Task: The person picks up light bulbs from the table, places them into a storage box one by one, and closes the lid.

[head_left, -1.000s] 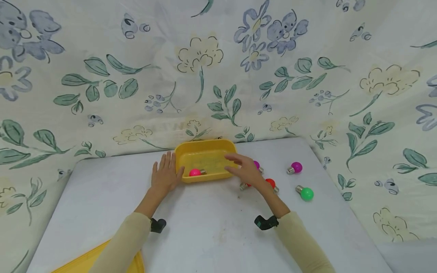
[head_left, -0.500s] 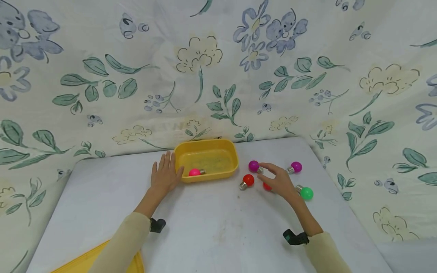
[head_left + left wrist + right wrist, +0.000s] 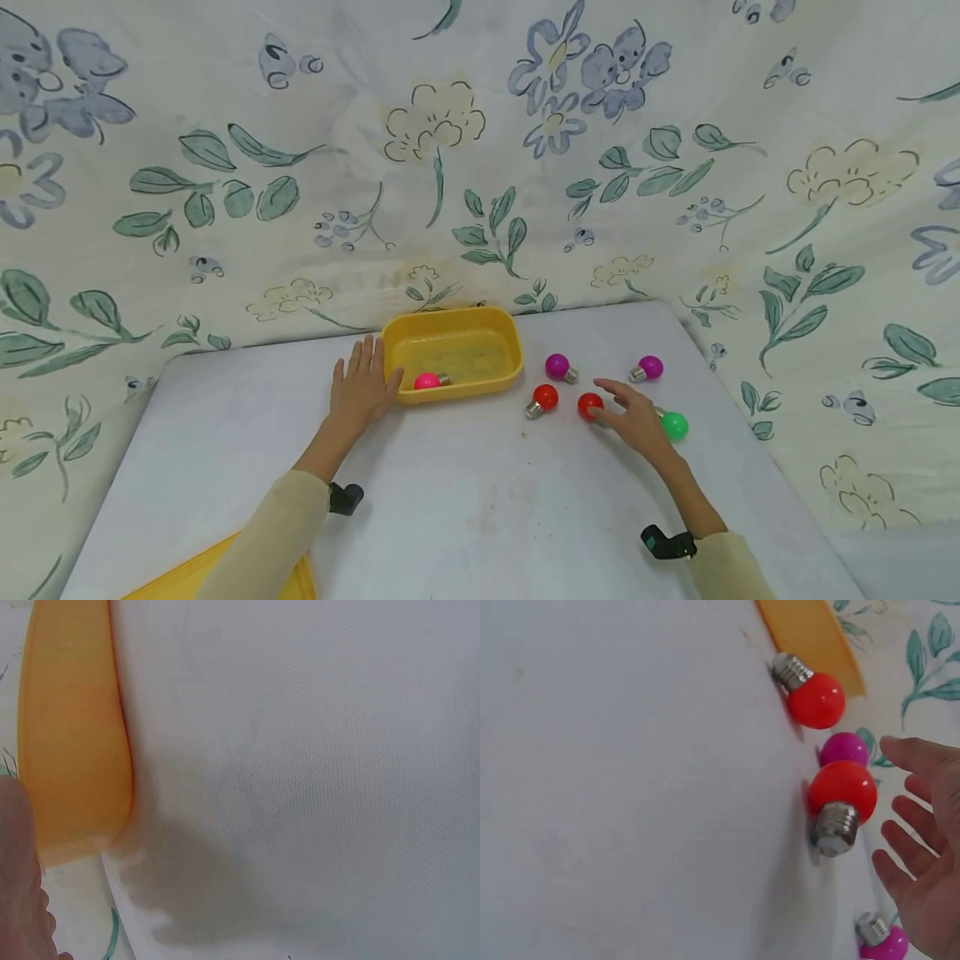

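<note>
My left hand [image 3: 362, 390] lies with straight fingers against the left end of a yellow tray [image 3: 495, 387]. Inside that tray is a pink light bulb [image 3: 427, 381] with a metal base. Over on the right, my right hand [image 3: 633, 419] hovers with spread fingers, holding nothing, beside a red bulb [image 3: 589, 407]. In the right wrist view this red bulb [image 3: 843, 787] sits just apart from the fingers. A second red bulb [image 3: 546, 397] lies closer to the tray, with a purple bulb [image 3: 557, 366] behind it.
Another purple bulb [image 3: 651, 367] lies at the back right. A green bulb [image 3: 675, 426] is partly hidden by the right hand. A yellow tray or lid [image 3: 302, 579] shows at the front left, under the left sleeve. Floral cloth [image 3: 480, 167] hangs behind the table.
My right hand has moved from over the tray rightward, past the near purple bulb, to beside the right-hand red bulb. The left hand stays at the tray.
</note>
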`<control>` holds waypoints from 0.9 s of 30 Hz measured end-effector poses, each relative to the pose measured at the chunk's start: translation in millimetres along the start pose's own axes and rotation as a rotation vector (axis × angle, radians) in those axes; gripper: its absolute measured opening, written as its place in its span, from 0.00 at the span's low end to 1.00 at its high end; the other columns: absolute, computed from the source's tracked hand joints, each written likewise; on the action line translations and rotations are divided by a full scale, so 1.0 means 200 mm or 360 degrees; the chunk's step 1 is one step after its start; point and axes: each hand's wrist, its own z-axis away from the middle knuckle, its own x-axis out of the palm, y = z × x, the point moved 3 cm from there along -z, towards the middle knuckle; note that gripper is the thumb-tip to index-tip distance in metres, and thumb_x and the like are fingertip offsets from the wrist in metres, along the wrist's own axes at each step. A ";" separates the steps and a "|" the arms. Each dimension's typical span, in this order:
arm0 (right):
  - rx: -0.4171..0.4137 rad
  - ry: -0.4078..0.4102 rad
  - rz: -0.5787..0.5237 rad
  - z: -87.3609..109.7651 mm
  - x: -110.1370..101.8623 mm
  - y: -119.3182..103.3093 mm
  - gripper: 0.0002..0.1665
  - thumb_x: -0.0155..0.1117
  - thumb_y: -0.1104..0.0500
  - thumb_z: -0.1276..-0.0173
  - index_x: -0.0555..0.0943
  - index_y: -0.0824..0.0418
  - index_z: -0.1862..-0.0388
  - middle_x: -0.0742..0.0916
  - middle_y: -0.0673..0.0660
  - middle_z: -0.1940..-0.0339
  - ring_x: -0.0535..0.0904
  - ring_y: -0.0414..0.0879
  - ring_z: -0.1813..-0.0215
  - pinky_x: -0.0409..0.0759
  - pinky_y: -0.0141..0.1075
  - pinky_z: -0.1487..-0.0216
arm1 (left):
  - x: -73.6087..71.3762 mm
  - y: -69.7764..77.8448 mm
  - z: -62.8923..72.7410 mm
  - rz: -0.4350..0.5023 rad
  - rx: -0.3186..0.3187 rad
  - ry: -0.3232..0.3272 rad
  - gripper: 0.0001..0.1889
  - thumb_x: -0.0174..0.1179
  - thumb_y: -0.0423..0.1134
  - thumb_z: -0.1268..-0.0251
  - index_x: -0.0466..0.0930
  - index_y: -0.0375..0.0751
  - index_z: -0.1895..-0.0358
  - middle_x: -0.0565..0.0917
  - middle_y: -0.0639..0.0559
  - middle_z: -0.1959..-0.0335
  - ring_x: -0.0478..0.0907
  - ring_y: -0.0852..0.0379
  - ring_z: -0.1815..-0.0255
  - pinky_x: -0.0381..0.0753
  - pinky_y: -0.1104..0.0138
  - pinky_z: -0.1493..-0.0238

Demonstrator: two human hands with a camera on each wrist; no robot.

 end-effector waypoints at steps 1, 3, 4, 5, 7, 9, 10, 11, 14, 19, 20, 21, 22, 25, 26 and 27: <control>0.0007 -0.0005 0.0000 0.00 0.00 0.01 0.32 0.72 0.61 0.35 0.76 0.64 0.33 0.79 0.65 0.34 0.71 0.63 0.32 0.72 0.55 0.36 | 0.00 0.00 0.00 -0.0003 0.0001 0.0000 0.39 0.38 0.54 0.20 0.40 0.26 0.22 0.43 0.30 0.21 0.38 0.35 0.21 0.38 0.39 0.26; 0.0031 -0.0019 -0.0009 0.01 0.01 0.03 0.32 0.73 0.60 0.35 0.76 0.63 0.32 0.79 0.64 0.34 0.71 0.62 0.32 0.73 0.54 0.37 | 0.00 0.00 0.00 -0.0008 -0.0001 -0.0004 0.39 0.38 0.54 0.21 0.40 0.26 0.22 0.42 0.30 0.21 0.38 0.35 0.21 0.38 0.40 0.26; 0.0042 -0.0023 -0.0008 0.01 0.01 0.03 0.32 0.73 0.60 0.35 0.76 0.62 0.33 0.79 0.64 0.34 0.71 0.62 0.32 0.73 0.53 0.37 | 0.00 0.00 0.00 -0.0011 -0.0003 -0.0004 0.39 0.38 0.54 0.21 0.40 0.26 0.22 0.43 0.30 0.21 0.38 0.35 0.21 0.38 0.40 0.26; 0.0048 -0.0027 -0.0011 0.01 0.01 0.04 0.32 0.73 0.59 0.36 0.76 0.62 0.33 0.79 0.64 0.34 0.71 0.62 0.32 0.74 0.53 0.38 | 0.00 0.01 0.00 -0.0011 -0.0004 -0.0004 0.40 0.38 0.54 0.21 0.40 0.26 0.22 0.43 0.30 0.21 0.38 0.35 0.21 0.38 0.40 0.26; 0.0056 -0.0034 -0.0013 0.01 0.02 0.05 0.32 0.73 0.59 0.36 0.77 0.62 0.33 0.79 0.64 0.35 0.72 0.61 0.32 0.74 0.53 0.38 | 0.00 0.01 0.01 -0.0012 -0.0004 -0.0003 0.40 0.38 0.54 0.21 0.40 0.27 0.22 0.43 0.30 0.21 0.38 0.35 0.21 0.38 0.40 0.26; 0.0053 -0.0036 -0.0017 0.01 0.03 0.06 0.31 0.73 0.60 0.36 0.77 0.62 0.34 0.80 0.64 0.36 0.72 0.61 0.33 0.75 0.53 0.38 | 0.00 0.01 0.01 -0.0011 -0.0002 0.0001 0.40 0.38 0.54 0.21 0.40 0.26 0.22 0.43 0.30 0.21 0.38 0.35 0.21 0.38 0.40 0.26; 0.0049 -0.0039 -0.0017 0.01 0.03 0.06 0.31 0.73 0.60 0.36 0.77 0.62 0.34 0.80 0.64 0.36 0.73 0.62 0.33 0.75 0.52 0.38 | -0.01 0.01 0.01 -0.0009 0.0000 0.0003 0.39 0.38 0.54 0.21 0.40 0.26 0.22 0.43 0.30 0.21 0.38 0.34 0.21 0.38 0.40 0.26; 0.0045 -0.0042 -0.0020 0.01 0.03 0.07 0.31 0.73 0.60 0.36 0.77 0.63 0.34 0.80 0.64 0.37 0.73 0.62 0.34 0.75 0.52 0.38 | -0.01 0.01 0.01 -0.0008 0.0002 0.0002 0.39 0.38 0.54 0.20 0.40 0.26 0.22 0.43 0.30 0.21 0.38 0.34 0.21 0.38 0.40 0.26; 0.0040 -0.0044 -0.0014 0.01 0.04 0.08 0.31 0.73 0.60 0.36 0.77 0.63 0.34 0.81 0.64 0.38 0.74 0.61 0.34 0.75 0.51 0.39 | -0.01 0.01 0.01 -0.0007 0.0009 -0.0001 0.39 0.38 0.54 0.20 0.40 0.26 0.22 0.42 0.29 0.21 0.38 0.34 0.21 0.38 0.40 0.26; 0.0052 -0.0041 -0.0020 0.01 0.05 0.09 0.31 0.73 0.61 0.36 0.77 0.63 0.34 0.81 0.64 0.38 0.74 0.61 0.34 0.76 0.51 0.39 | -0.01 0.01 0.01 -0.0002 0.0010 -0.0005 0.39 0.37 0.54 0.20 0.40 0.26 0.22 0.42 0.29 0.21 0.38 0.34 0.21 0.38 0.40 0.26; 0.0056 -0.0042 -0.0021 0.02 0.06 0.09 0.31 0.73 0.61 0.36 0.77 0.63 0.34 0.81 0.64 0.38 0.74 0.62 0.34 0.76 0.51 0.39 | -0.01 0.01 0.01 -0.0001 0.0009 -0.0004 0.39 0.37 0.54 0.20 0.40 0.26 0.22 0.42 0.30 0.21 0.38 0.34 0.21 0.37 0.40 0.26; 0.0056 -0.0044 -0.0026 0.02 0.06 0.09 0.31 0.72 0.62 0.36 0.76 0.63 0.34 0.81 0.65 0.37 0.74 0.62 0.34 0.76 0.51 0.39 | -0.01 0.01 0.00 0.0003 0.0008 -0.0003 0.39 0.37 0.54 0.20 0.40 0.26 0.22 0.42 0.30 0.21 0.38 0.34 0.21 0.37 0.40 0.26; 0.0054 -0.0045 -0.0025 0.02 0.06 0.09 0.31 0.72 0.62 0.36 0.76 0.63 0.33 0.81 0.65 0.37 0.74 0.62 0.34 0.76 0.51 0.39 | -0.01 0.01 0.00 0.0002 0.0008 0.0000 0.39 0.37 0.54 0.20 0.40 0.26 0.22 0.42 0.30 0.21 0.38 0.34 0.21 0.37 0.40 0.26; 0.0036 -0.0034 -0.0019 0.03 0.07 0.10 0.31 0.72 0.63 0.36 0.76 0.64 0.34 0.81 0.65 0.38 0.75 0.62 0.35 0.76 0.51 0.39 | 0.00 0.00 0.00 0.0003 0.0010 0.0003 0.39 0.37 0.54 0.20 0.40 0.26 0.22 0.42 0.30 0.21 0.38 0.35 0.21 0.37 0.40 0.26; 0.0029 -0.0032 -0.0019 0.03 0.07 0.10 0.31 0.72 0.63 0.36 0.76 0.64 0.34 0.81 0.65 0.38 0.75 0.62 0.36 0.76 0.51 0.39 | 0.00 0.00 0.00 0.0001 0.0010 0.0002 0.39 0.37 0.54 0.20 0.40 0.26 0.22 0.42 0.30 0.21 0.38 0.34 0.21 0.37 0.40 0.26; 0.0022 -0.0029 -0.0019 0.03 0.07 0.10 0.31 0.72 0.63 0.36 0.76 0.65 0.34 0.81 0.65 0.38 0.76 0.61 0.36 0.76 0.51 0.39 | 0.00 0.00 0.00 0.0000 0.0012 0.0002 0.39 0.37 0.54 0.20 0.40 0.26 0.22 0.42 0.30 0.21 0.38 0.34 0.21 0.37 0.40 0.26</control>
